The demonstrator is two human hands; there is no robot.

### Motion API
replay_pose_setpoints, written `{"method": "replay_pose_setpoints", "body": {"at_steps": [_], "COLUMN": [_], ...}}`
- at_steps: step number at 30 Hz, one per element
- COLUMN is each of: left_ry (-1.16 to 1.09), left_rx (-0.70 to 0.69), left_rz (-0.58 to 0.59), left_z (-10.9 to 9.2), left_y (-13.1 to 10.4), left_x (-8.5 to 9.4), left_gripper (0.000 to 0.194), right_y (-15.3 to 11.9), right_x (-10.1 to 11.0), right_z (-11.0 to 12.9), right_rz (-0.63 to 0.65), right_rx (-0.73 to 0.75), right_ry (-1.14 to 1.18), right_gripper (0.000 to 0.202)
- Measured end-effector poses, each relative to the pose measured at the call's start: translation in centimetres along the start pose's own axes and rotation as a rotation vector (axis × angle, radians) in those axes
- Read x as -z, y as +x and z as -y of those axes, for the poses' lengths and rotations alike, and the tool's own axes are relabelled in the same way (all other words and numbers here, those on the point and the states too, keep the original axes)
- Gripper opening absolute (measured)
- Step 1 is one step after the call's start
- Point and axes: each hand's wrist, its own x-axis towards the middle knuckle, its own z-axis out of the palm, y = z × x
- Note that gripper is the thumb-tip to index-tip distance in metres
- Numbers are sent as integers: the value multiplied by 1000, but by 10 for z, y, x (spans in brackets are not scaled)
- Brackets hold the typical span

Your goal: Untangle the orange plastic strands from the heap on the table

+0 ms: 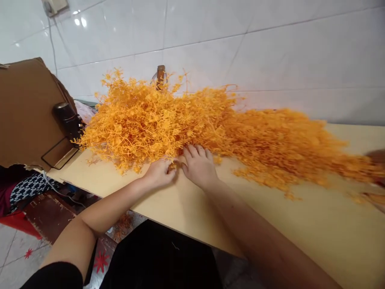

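There are two hands here, one heap of orange flowers, one table, one big brown box and two red star shapes down low. The left hand point(159, 173) is curled up narrow, with a bit of orange showing at the thumb and finger—I can't tell if it is pinching that bit. The right hand point(199, 165) is next to it, fingers a little apart and bent, with the tips up against the bottom edge of the flowers. I can't tell if those fingers are holding anything.

The orange flowers point(144, 120) lie on the table, between the hands and the wall. They are bright, fluffy and tangled, with lots of thin, curly stems. The heap is long: puffy on the left, and flatter and blurry on the right, where it gets thin near the edge.

The table point(331, 224) is pale yellow and smooth. Behind it is a wall point(270, 60) of shiny white tiles. A brown wooden piece point(161, 74) pokes up behind the flowers. On the left is the cardboard box point(27, 112), with a dark, round-topped thing point(67, 118) and a black wire frame point(57, 154) near it. Lower down—a checked cloth point(28, 192), a scuffed brown board point(49, 210), and the red stars point(101, 261).
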Motion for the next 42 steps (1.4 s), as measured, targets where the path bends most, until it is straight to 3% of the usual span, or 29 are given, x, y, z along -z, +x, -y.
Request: {"method": "replay_pose_setpoints", "body": {"at_steps": [4,8,16,22,25,29,32,35,37,39,42], "left_ry": [2,-113,-103,-56,-56,-198,-342,-489,-604,-706,-699], "left_rx": [-39,-7,-37,-9,12,33,61,32,67,109,81], "left_rz": [109,99,124,165,150,56,-13,-38,-47,-52,-63], "left_z": [6,9,3,-8,-11,-6,1,5,4,3,3], "left_y": [10,30,40,42,47,50,50,51,53,54,54], "left_x": [-11,-15,-37,-35,-33,-35,-39,-45,-48,-51,-53], "left_gripper": [23,21,22,25,30,35,42,35,29,24,24], "right_y": [-9,-3,40,81,88,71,43,18,6,-1,-7], "right_x": [-1,0,-14,-37,-44,-41,-29,-11,0,10,19], "right_z": [-2,-8,-29,-42,-43,-49,-59,-66,-65,-59,-48], "right_rz": [13,99,266,281,269,125,-130,-500,-562,-409,-9], "right_rx": [-40,-20,-17,-87,-119,-88,-89,-225,-360,-449,-393], "right_ry": [-11,-10,44,170,194,252,303,414,612,938,1349], "right_gripper": [53,57,57,56,58,48,38,25,20,25,37]}}
